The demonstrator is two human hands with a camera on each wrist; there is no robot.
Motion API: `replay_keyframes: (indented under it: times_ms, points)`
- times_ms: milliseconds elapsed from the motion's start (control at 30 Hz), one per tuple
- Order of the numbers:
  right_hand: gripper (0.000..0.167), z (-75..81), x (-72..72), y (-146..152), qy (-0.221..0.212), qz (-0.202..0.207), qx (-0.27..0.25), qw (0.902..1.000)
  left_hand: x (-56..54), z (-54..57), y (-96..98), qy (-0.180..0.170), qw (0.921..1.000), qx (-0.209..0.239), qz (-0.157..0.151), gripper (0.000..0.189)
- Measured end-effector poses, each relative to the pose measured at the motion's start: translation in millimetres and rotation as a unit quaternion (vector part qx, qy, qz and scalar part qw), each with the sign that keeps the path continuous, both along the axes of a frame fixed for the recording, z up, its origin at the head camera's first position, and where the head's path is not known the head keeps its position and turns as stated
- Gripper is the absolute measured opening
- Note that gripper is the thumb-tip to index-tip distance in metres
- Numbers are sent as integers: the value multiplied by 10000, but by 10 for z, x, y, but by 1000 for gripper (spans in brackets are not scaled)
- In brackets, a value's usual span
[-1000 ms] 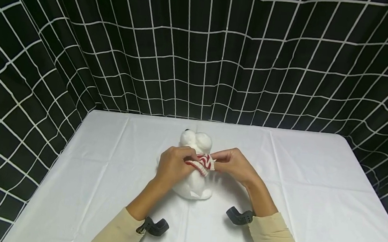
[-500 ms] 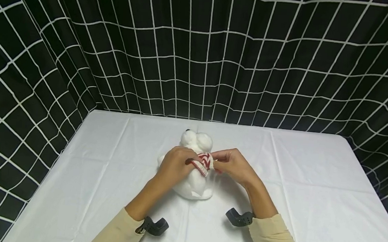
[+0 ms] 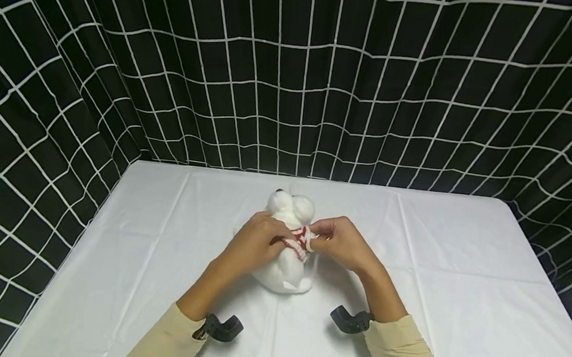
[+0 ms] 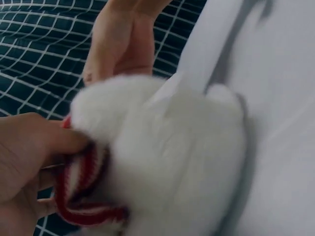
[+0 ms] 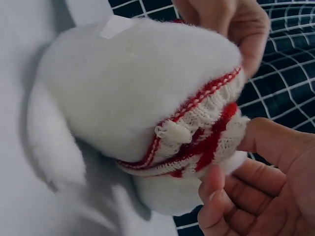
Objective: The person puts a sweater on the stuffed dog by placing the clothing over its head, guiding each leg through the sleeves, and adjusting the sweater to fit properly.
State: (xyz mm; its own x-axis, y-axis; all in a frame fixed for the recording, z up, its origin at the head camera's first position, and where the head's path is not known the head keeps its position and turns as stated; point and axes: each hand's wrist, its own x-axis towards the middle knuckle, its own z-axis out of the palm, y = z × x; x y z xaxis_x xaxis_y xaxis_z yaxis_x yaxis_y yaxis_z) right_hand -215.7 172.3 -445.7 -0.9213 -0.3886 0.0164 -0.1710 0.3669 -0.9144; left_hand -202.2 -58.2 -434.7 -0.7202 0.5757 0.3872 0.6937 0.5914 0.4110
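Just below frame centre, the left hand (image 3: 256, 241) pinched the edge of a white plush toy (image 3: 280, 275)'s red-and-white knit garment (image 3: 300, 243); the right hand (image 3: 344, 245) pinched its other side. Less knit showed than a second earlier; adjusting seemed unfinished.

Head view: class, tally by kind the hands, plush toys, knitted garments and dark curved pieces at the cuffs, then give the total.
Left hand and right hand: 2
White plush toy: 1
Red-and-white knitted garment: 1
Dark curved pieces: 2
Total: 6
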Motion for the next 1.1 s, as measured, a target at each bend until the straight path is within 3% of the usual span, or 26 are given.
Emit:
replay_keyframes:
  times_ms: [200,467,667,800,933,1100]
  points:
    - [26,-4,-34,33,-404,-176,-261,9987,15,114,-142,477,9944,-931,-167,10]
    - [23,-64,-111,139,-962,-511,-464,9930,-41,180,-249,651,9884,-1259,-539,12]
    - [21,-47,-137,219,-991,-593,-407,9925,-84,207,-301,462,9901,-1128,-701,16]
    - [21,-14,-115,212,-907,-434,-384,9942,-101,133,-256,-63,9946,-622,-831,16]
    - [25,36,-53,149,-859,-164,-208,9959,-85,71,-211,-665,9929,-264,-955,15]
    - [30,69,13,51,-434,-45,91,9990,-57,30,-161,-677,9933,-262,-897,12]
